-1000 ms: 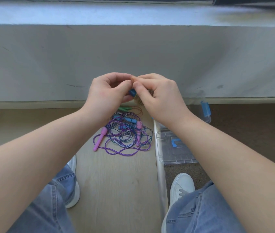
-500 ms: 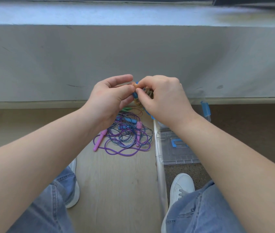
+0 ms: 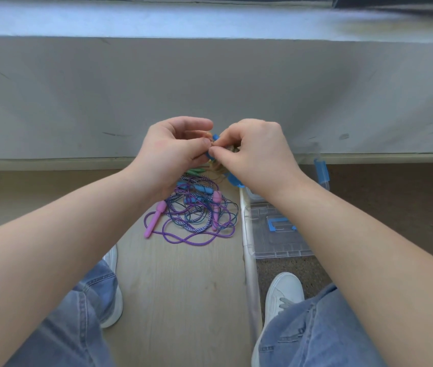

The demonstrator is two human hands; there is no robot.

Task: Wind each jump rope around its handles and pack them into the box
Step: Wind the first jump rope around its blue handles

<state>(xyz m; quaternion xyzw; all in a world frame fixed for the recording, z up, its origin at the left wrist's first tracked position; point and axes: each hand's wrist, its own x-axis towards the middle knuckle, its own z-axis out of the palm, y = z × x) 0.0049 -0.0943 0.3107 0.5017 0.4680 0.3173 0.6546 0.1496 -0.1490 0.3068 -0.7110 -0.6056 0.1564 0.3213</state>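
Observation:
My left hand (image 3: 175, 149) and my right hand (image 3: 257, 154) meet in mid-air in front of the grey wall. Between them they hold a jump rope with blue handles (image 3: 234, 179) and a tan cord, mostly hidden by the fingers. Both thumbs and forefingers pinch the cord near the handles. Below on the floor lies a tangled pile of ropes (image 3: 196, 215): a purple rope with pink handles (image 3: 154, 221), a blue-white braided one, and a green handle (image 3: 195, 171). The clear plastic box (image 3: 276, 245) with blue latches sits to the right of the pile.
I sit with jeans-clad legs and white shoes (image 3: 281, 295) either side of a pale wooden floor strip. A white threshold bar (image 3: 248, 250) separates it from brown carpet (image 3: 395, 207) at right. A grey wall (image 3: 210, 88) under a sill rises straight ahead.
My hands have shifted a little against each other around the blue-handled rope, the left fingers curling back in towards the right thumb. The pile and box have not moved.

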